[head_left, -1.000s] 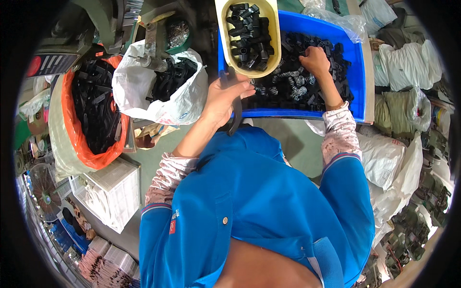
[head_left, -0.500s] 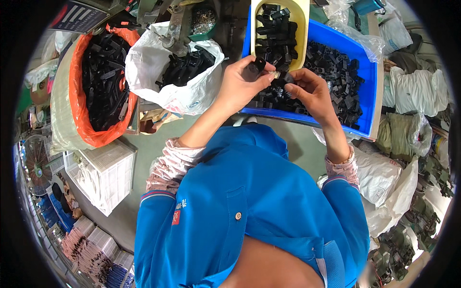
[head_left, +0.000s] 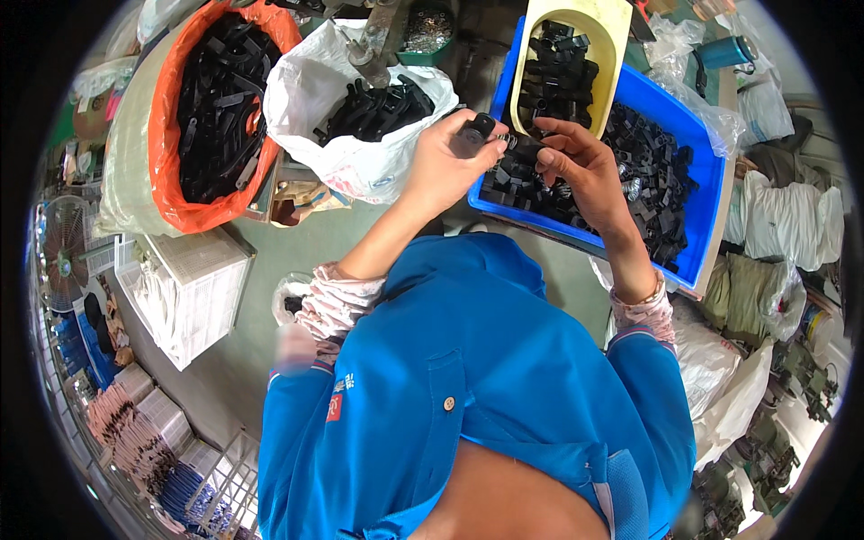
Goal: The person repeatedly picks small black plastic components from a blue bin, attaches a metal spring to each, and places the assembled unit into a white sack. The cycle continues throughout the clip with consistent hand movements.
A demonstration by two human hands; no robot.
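Note:
My left hand [head_left: 448,155] is closed around a dark, rounded plastic part [head_left: 474,135]. A small metal coil spring [head_left: 510,141] sticks out beside its fingertips. Close by on the right, my right hand [head_left: 583,166] has thumb and fingers bent toward a small black plastic piece [head_left: 526,151], which it seems to pinch; its outline merges with the dark parts behind. Both hands are above the near left corner of a blue bin [head_left: 711,211] of small black parts. A cream tub [head_left: 614,31] with larger black pieces rests at that bin's far left side.
Left of the hands stand a white sack [head_left: 360,175] and an orange-lined sack [head_left: 166,193], both with black plastic parts. A green container [head_left: 427,56] of small metal pieces is at the back. A white crate [head_left: 193,288] stands on the floor; white bags [head_left: 787,220] line the right.
The view has shifted, so the bins and sacks appear farther right and higher. My hands stay close together at the parts; the right fingers are spread a little more around the small black piece.

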